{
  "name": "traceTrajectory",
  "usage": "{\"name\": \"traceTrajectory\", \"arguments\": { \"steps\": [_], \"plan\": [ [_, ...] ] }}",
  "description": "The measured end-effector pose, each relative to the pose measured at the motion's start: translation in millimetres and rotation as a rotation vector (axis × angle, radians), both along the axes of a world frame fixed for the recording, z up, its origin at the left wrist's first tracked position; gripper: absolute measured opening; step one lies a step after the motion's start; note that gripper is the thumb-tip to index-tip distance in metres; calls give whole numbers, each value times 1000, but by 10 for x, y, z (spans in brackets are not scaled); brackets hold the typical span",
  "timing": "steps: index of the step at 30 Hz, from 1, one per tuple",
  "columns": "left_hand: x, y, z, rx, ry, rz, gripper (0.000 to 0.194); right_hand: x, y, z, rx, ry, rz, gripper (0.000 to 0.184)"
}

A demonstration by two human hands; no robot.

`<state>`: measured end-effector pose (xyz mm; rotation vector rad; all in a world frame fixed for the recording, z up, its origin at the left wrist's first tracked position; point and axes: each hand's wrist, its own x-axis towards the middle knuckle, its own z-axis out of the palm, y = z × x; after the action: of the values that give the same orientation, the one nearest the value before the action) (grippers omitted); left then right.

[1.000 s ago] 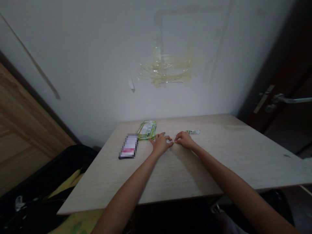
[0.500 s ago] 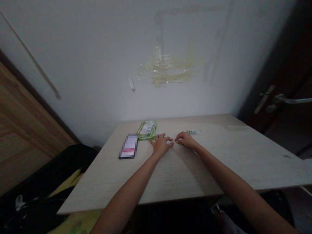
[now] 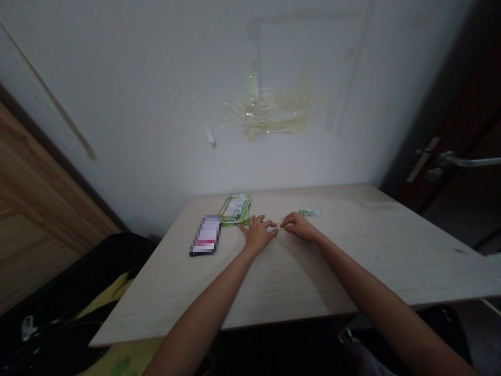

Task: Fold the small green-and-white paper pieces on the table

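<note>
A small white and green wrapper strip (image 3: 271, 228) lies on the table between my two hands, mostly hidden by fingers. My left hand (image 3: 258, 233) rests on the tabletop, thumb and forefinger closed at the strip's left part, other fingers spread. My right hand (image 3: 298, 226) pinches the strip's right end, its fingers curled together. Just beyond the right hand lies another green and white wrapper piece (image 3: 312, 213). Left of my left hand sits a stack of flat green and white packets (image 3: 236, 208).
A phone (image 3: 206, 236) with a blurred-out screen lies at the left, touching or close to the packets. The pale wooden table (image 3: 371, 245) stands against a wall with peeling clear tape (image 3: 270, 115). A dark door with a metal handle (image 3: 469, 161) is at the right.
Both hands stay in nearly the same place. A little more green of the strip shows near my right fingertips. The view has shifted very slightly.
</note>
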<state>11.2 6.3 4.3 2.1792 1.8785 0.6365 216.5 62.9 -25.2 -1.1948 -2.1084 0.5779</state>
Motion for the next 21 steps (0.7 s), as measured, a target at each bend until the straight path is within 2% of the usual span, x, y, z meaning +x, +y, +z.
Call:
{"name": "traceTrajectory", "arguments": {
  "steps": [11, 17, 21],
  "plan": [
    [7, -7, 11, -4, 3, 0, 29, -68, -139, 65, 39, -3, -71, 17],
    [10, 14, -9, 1, 10, 1, 29, -83, -79, 33, -2, -45, -117, 18],
    [11, 19, -6, -3, 3, -4, 29, -64, -14, 22, -40, -22, -67, 17]
  ]
}}
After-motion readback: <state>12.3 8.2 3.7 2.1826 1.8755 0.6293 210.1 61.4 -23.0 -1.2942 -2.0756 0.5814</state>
